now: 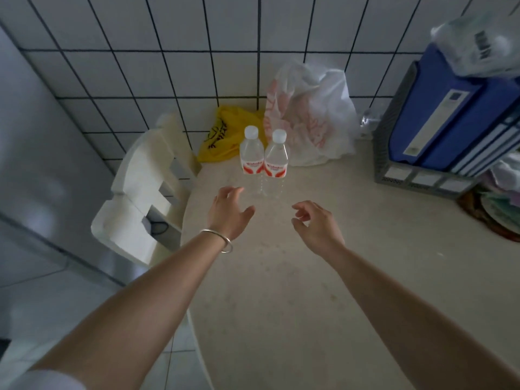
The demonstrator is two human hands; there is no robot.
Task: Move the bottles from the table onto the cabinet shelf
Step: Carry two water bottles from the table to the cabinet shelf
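Both hands reach with an open, empty grip, left hand (228, 212) and right hand (315, 220), toward two upright touching bottles (264, 161) on the tabletop (309, 277), likely one each

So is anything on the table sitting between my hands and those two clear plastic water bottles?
Nothing visible: bare tabletop lies between the left hand, the right hand and the two clear plastic water bottles. The bags sit behind them.
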